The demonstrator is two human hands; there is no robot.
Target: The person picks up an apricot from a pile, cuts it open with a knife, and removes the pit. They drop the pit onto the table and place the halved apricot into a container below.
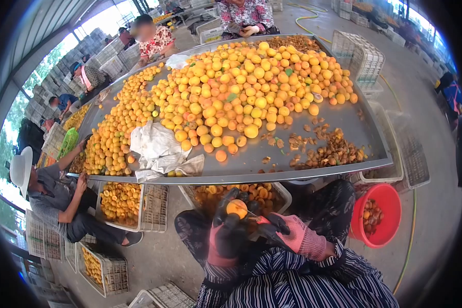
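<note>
My left hand [226,226], in a black and pink glove, holds an orange apricot [236,208] above a crate [287,197] of apricot halves between my knees. In my right hand [288,232], gloved the same way, is a small knife [262,219] with a red handle, its thin blade touching or close to the fruit. Beyond both hands, a large pile of whole apricots [241,92] covers much of the metal table [231,178]. A white cloth [156,146] lies near the table's front edge.
Brown scraps [333,151] lie on the table's right part. A red bucket [390,220] stands at my right. A worker in a white hat [21,169] sits at the left beside crates [156,205]; other people sit across the table. A hose [409,246] runs along the floor.
</note>
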